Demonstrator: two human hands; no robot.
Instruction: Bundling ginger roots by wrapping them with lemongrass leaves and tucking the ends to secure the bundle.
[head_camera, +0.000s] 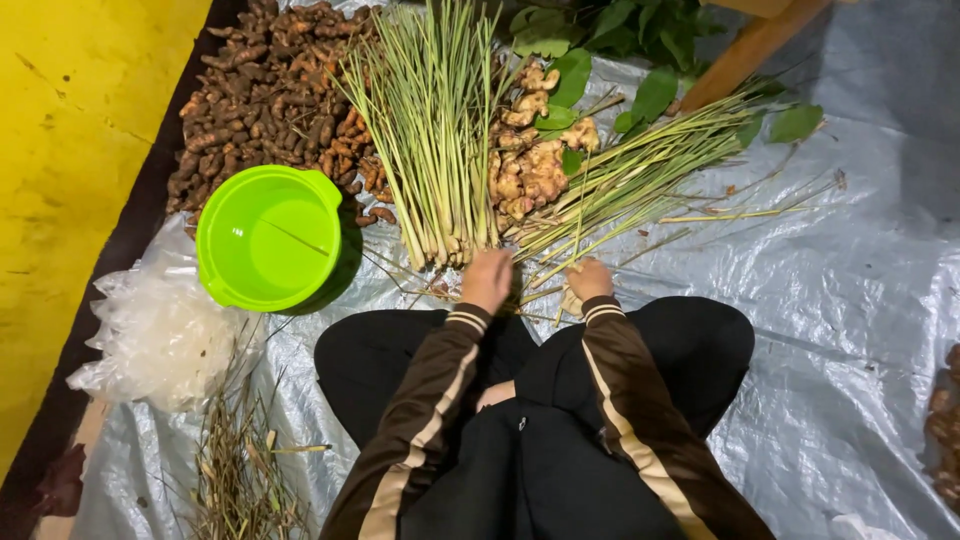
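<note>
Your left hand (487, 279) was closed into a loose fist at the cut ends of the upright lemongrass bundle (432, 130), and its fingers seemed to hold some stalks there, though the exact grip was hidden from above. Your right hand (590, 279) was also curled, resting on the base of the second lemongrass bundle (640, 170), which lay slanted toward the upper right; whether it really clamped the stalks, you could not tell. Both bundles met just in front of your knees, so the stalk ends were directly under your hands. To the left of your left hand stood a bright green plastic bowl (268, 238), and it contained only one thin stalk lying across the inside. Behind the bowl was a heap of dark turmeric roots (270, 90), and between the two bundles lay pale ginger pieces (528, 160) with some green leaves (575, 70) behind them. A crumpled clear plastic bag (160, 335) lay near the bowl, and dry grass trimmings (235, 465) lay below it on the grey tarp (850, 300).
</note>
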